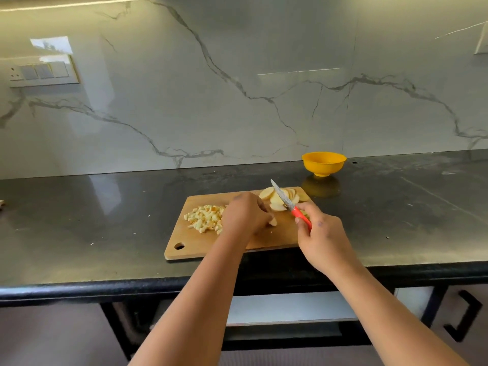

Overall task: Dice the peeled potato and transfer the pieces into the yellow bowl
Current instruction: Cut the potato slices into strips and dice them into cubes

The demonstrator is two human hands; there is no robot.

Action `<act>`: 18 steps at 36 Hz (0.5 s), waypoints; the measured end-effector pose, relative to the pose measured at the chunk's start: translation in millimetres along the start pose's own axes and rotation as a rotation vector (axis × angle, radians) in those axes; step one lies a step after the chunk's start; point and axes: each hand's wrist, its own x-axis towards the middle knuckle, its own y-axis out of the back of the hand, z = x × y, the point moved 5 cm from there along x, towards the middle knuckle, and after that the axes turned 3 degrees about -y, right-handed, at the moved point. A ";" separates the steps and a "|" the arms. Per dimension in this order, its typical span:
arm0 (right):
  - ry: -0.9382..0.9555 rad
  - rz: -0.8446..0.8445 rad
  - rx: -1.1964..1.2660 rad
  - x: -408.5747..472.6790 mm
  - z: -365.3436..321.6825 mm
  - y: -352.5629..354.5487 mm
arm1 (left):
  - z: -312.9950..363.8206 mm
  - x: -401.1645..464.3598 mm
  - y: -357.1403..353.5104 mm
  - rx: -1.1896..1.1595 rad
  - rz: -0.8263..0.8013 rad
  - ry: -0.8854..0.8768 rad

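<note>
A wooden cutting board (200, 247) lies on the dark counter. A heap of small potato dice (204, 218) sits on its left part. Several pale potato slices (274, 198) lie fanned at its far right corner. My left hand (245, 215) is curled over a potato slice (273, 221) in the board's middle, fingers holding it down. My right hand (320, 237) grips the red handle of a knife (284, 198), whose blade points up and away over the fanned slices. The yellow bowl (323, 163) stands behind the board near the wall; its inside is not visible.
The dark counter (105, 220) runs wide to both sides, with small crumbs on it. A marble backsplash rises behind, with a switch plate (43, 71) at the left. The counter's front edge (79, 290) lies just below the board. Cabinet handles (464, 318) show at lower right.
</note>
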 end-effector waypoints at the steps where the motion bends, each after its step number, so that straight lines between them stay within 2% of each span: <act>1: -0.004 -0.024 -0.020 -1.0 -1.8 0.8 | -0.6 -2.2 -0.7 -0.017 0.006 0.008; 6: -0.049 -0.168 -0.100 -9.4 -11.4 7.0 | -6.0 -12.8 -2.1 -0.016 0.067 0.010; 14: -0.108 -0.270 -0.195 -19.8 -28.7 12.3 | 1.7 -31.1 -5.6 0.126 0.170 -0.076; 18: -0.149 -0.323 -0.273 -22.9 -34.1 10.7 | 0.1 -38.3 -8.9 0.119 0.208 -0.120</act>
